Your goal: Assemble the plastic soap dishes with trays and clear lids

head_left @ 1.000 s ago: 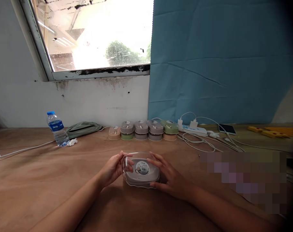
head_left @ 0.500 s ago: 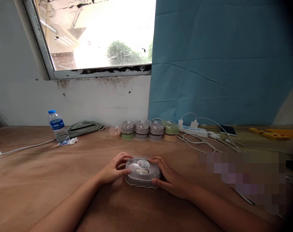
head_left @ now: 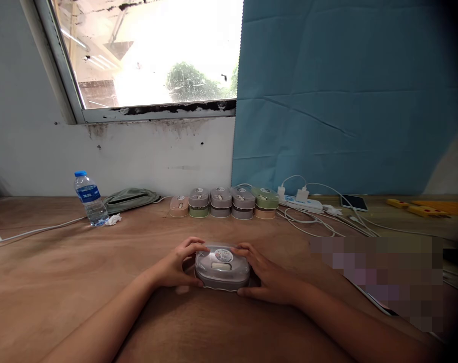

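Observation:
Right in front of me on the table, a grey oval lidded box (head_left: 222, 275) has a clear cover, a round white sticker and a pale bar on top. My left hand (head_left: 178, 263) grips its left side, with fingertips at the upper edge and the thumb low at the near corner. On the opposite side my right hand (head_left: 269, 277) is curved round the box, fingers over the top edge and thumb at the lower near corner. What lies inside the box is not clear to see.
Along the wall stand several similar boxes in grey, green and pink (head_left: 220, 201), mostly stacked in pairs. At left are a water bottle (head_left: 91, 199), crumpled tissue (head_left: 113, 220) and a green pouch (head_left: 130, 200). A power strip (head_left: 302, 203), cables and a phone (head_left: 353, 202) lie right.
Both thumbs have slid down from the clear cover's near side to the box's lower edge. The box stays in nearly the same place.

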`<state>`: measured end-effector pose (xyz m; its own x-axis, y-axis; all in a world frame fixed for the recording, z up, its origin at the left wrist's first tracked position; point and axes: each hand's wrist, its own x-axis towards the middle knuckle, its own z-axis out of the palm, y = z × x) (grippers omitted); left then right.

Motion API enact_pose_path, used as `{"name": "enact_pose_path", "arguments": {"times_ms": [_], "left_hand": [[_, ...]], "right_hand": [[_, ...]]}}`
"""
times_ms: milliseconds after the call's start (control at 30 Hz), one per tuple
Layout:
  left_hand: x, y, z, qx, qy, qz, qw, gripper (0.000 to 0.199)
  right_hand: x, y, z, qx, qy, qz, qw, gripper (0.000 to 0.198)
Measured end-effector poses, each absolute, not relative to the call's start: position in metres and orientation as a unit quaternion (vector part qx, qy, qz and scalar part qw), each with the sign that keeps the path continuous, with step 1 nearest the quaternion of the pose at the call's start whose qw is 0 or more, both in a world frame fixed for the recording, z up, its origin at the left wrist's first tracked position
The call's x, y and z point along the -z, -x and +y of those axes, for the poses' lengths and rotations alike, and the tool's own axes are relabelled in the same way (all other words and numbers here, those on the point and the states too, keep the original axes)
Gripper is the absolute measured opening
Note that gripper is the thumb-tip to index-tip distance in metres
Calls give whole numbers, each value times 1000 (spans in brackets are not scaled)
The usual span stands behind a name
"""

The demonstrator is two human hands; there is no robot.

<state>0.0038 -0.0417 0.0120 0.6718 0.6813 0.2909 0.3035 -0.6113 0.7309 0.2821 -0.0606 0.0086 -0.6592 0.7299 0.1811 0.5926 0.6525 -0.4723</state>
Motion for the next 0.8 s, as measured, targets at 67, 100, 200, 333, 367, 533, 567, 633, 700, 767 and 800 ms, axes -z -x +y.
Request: {"name": "enact_pose_path", "arguments": {"times_ms": [67,100,200,333,367,533,567,633,700,767,800], "left_hand": [[-12,-4,-42,-284,-853,289,330,67],[-12,-4,-42,-285,-853,290,327,66],[-12,-3,-41,-285,-854,293,323,65],[-12,-3,-41,-284,-857,296,310,65],[-12,-4,-41,-285,-858,298,306,64],[-12,-4,-41,-291,-855,299,309,62],[-12,-4,-40,-294,-853,298,310,62],[-11,-4,-40,-299,-852,295,312,62],[-10,-3,-39,-302,-853,289,313,61],[-9,-3,-38,-301,-853,285,317,59],[-8,-3,-38,-301,-853,284,319,59]], "right_hand": [[-8,-282,-60,-191,374,-890,178,77],[-8,-282,-60,-192,375,-889,177,77],[-9,-282,-60,-194,378,-888,177,76],[-7,-283,-60,-190,379,-888,177,75],[-7,-284,-59,-190,379,-888,177,75],[-6,-284,-59,-188,380,-888,176,74],[-6,-284,-59,-189,380,-888,176,74],[-7,-284,-59,-189,379,-889,176,73],[-8,-284,-60,-188,378,-890,175,73],[-9,-283,-60,-186,379,-890,174,72],[-9,-283,-60,-186,379,-890,174,72]]}}
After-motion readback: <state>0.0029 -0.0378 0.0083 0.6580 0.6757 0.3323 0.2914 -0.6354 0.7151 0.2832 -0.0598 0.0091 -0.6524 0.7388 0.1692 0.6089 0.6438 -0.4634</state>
